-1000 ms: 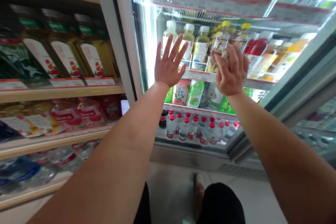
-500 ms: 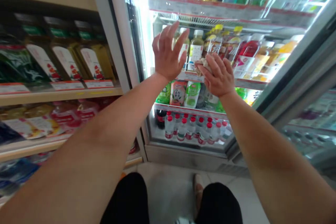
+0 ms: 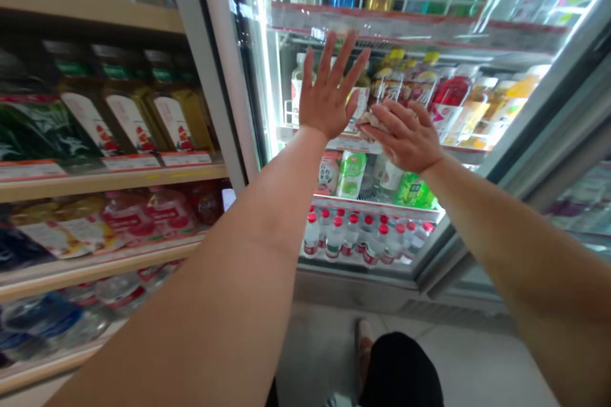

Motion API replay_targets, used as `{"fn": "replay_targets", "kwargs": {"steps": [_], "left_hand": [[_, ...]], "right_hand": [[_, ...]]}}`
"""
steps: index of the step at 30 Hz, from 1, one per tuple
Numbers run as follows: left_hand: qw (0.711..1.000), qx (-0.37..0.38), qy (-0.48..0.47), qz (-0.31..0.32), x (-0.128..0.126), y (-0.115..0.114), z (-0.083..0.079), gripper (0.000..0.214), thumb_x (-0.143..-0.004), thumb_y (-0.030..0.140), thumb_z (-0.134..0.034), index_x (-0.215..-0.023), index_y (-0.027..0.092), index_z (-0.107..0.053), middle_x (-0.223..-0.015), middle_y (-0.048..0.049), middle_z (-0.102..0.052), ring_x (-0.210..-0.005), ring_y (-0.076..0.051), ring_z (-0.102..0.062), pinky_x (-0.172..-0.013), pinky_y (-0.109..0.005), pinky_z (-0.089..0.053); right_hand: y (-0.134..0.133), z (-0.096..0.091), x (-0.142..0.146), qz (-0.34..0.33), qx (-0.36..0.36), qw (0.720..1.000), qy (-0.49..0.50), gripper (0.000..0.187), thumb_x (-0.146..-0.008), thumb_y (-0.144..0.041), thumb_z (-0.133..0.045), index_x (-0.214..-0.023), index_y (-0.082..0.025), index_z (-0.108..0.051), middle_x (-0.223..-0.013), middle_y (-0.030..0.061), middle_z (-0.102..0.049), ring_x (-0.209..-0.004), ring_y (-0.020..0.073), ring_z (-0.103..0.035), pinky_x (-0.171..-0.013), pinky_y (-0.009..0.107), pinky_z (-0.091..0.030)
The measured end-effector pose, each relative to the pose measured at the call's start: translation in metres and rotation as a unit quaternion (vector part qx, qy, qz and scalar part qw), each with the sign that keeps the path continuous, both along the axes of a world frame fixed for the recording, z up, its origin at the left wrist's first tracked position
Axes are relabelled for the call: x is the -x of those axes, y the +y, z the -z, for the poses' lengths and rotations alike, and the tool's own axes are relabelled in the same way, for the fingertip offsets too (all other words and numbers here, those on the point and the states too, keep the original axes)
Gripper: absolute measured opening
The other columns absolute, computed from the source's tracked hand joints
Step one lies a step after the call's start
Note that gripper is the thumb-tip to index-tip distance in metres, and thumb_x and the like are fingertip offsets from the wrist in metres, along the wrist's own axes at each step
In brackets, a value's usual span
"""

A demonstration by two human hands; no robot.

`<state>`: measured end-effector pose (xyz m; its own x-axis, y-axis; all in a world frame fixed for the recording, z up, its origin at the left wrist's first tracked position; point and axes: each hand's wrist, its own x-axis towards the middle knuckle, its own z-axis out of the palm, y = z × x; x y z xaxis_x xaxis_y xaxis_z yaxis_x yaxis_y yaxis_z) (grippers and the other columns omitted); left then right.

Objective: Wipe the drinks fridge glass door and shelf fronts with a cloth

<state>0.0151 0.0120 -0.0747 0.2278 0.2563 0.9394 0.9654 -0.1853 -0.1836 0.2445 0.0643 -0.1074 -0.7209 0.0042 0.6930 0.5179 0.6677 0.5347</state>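
Observation:
My left hand (image 3: 329, 98) is spread flat with fingers apart, in front of the glass door (image 3: 251, 82) of a lit drinks fridge. Whether its palm touches the glass I cannot tell. Just right of it, my right hand (image 3: 405, 133) presses a crumpled pale cloth (image 3: 375, 121) under its fingers, over the same door. Most of the cloth is hidden by the hand. Behind the glass, bottled drinks stand on the middle shelf, among them a red bottle (image 3: 449, 98).
At the left, an open shelf unit (image 3: 105, 175) holds juice bottles (image 3: 167, 105) and pink-labelled bottles (image 3: 167, 210). Red-capped water bottles (image 3: 353, 235) stand low in the fridge. The door's metal frame (image 3: 482, 203) runs down the right. Grey floor (image 3: 315, 343) lies below.
My left hand has moved right and spread its fingers wider. My right hand has shifted slightly right and down with the cloth, turning more sideways. The view has shifted a little.

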Motion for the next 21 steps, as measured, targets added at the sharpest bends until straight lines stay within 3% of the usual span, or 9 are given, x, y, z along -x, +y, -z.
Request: {"fn": "replay_targets", "kwargs": {"steps": [2, 3, 6, 8, 11, 13, 16, 18, 21], "left_hand": [[1.000, -0.002, -0.001, 0.007, 0.000, 0.001, 0.000, 0.064, -0.099, 0.028, -0.039, -0.161, 0.037, -0.025, -0.163, 0.0169, -0.001, -0.152, -0.015, 0.013, -0.129, -0.045, 0.014], [1.000, -0.002, -0.001, 0.008, 0.001, 0.002, 0.000, 0.065, -0.099, 0.027, -0.041, -0.161, 0.038, -0.025, -0.163, 0.0173, 0.000, -0.151, -0.014, 0.015, -0.128, -0.045, 0.015], [1.000, -0.007, 0.002, 0.009, 0.002, 0.003, 0.001, 0.067, -0.098, 0.025, -0.044, -0.162, 0.036, -0.024, -0.163, 0.0171, 0.002, -0.150, -0.013, 0.019, -0.128, -0.044, 0.018], [1.000, -0.005, 0.004, 0.021, 0.003, 0.003, 0.001, 0.067, -0.099, 0.025, -0.044, -0.162, 0.036, -0.024, -0.164, 0.0169, 0.003, -0.151, -0.014, 0.017, -0.127, -0.044, 0.020], [1.000, -0.001, 0.009, 0.026, 0.002, 0.001, 0.000, 0.067, -0.099, 0.024, -0.043, -0.162, 0.036, -0.025, -0.166, 0.0134, -0.003, -0.153, -0.019, 0.011, -0.127, -0.043, 0.020], [1.000, -0.008, 0.018, 0.009, 0.002, 0.000, 0.000, 0.068, -0.098, 0.023, -0.044, -0.163, 0.032, -0.026, -0.168, 0.0079, -0.007, -0.154, -0.022, 0.008, -0.127, -0.045, 0.019], [0.999, -0.020, 0.031, -0.007, 0.002, 0.000, 0.000, 0.067, -0.098, 0.023, -0.044, -0.163, 0.028, -0.026, -0.169, 0.0040, -0.010, -0.155, -0.023, 0.008, -0.127, -0.046, 0.015], [0.999, -0.020, 0.029, 0.001, 0.003, 0.000, 0.000, 0.066, -0.099, 0.025, -0.042, -0.163, 0.031, -0.026, -0.168, 0.0079, -0.009, -0.154, -0.019, 0.010, -0.128, -0.044, 0.014], [1.000, 0.001, 0.004, 0.029, 0.003, 0.000, -0.001, 0.067, -0.098, 0.027, -0.040, -0.162, 0.038, -0.025, -0.165, 0.0179, -0.006, -0.151, -0.014, 0.016, -0.128, -0.041, 0.016]], "right_hand": [[-0.002, -0.022, -0.007, 0.005, -0.012, 1.000, 0.026, 0.042, -0.103, -0.033, -0.046, -0.143, -0.042, -0.054, -0.159, -0.0027, -0.045, -0.147, 0.0297, -0.040, -0.122, 0.059, -0.024], [-0.003, -0.032, -0.009, 0.015, -0.020, 0.995, 0.092, 0.042, -0.104, -0.032, -0.044, -0.143, -0.039, -0.055, -0.160, -0.0002, -0.042, -0.148, 0.0320, -0.038, -0.121, 0.063, -0.022], [-0.005, -0.050, -0.005, 0.033, -0.027, 0.943, 0.330, 0.048, -0.105, -0.032, -0.032, -0.150, -0.025, -0.049, -0.164, 0.0111, -0.031, -0.151, 0.0381, -0.028, -0.116, 0.070, -0.021], [-0.004, -0.049, 0.000, 0.030, -0.024, 0.918, 0.396, 0.053, -0.106, -0.036, -0.025, -0.153, -0.022, -0.044, -0.165, 0.0135, -0.027, -0.152, 0.0391, -0.024, -0.115, 0.071, -0.021], [0.000, -0.040, 0.000, 0.037, -0.043, 0.946, 0.318, 0.054, -0.105, -0.044, -0.031, -0.155, -0.028, -0.039, -0.167, 0.0074, -0.025, -0.155, 0.0365, -0.019, -0.119, 0.068, -0.020], [0.003, -0.036, -0.004, 0.041, -0.067, 0.984, 0.160, 0.056, -0.103, -0.045, -0.040, -0.157, -0.034, -0.034, -0.168, 0.0026, -0.026, -0.155, 0.0332, -0.021, -0.121, 0.066, -0.023], [0.006, -0.033, -0.009, 0.035, -0.085, 0.995, -0.032, 0.056, -0.102, -0.041, -0.041, -0.157, -0.040, -0.030, -0.166, -0.0028, -0.029, -0.155, 0.0298, -0.024, -0.122, 0.065, -0.024], [0.004, -0.032, -0.009, 0.040, -0.077, 0.996, -0.008, 0.052, -0.103, -0.039, -0.037, -0.156, -0.041, -0.034, -0.166, -0.0049, -0.029, -0.155, 0.0293, -0.024, -0.123, 0.065, -0.022], [-0.002, -0.028, -0.004, 0.070, -0.055, 0.985, 0.147, 0.051, -0.104, -0.040, -0.031, -0.154, -0.038, -0.039, -0.167, -0.0043, -0.025, -0.154, 0.0278, -0.026, -0.125, 0.060, -0.019]]}}
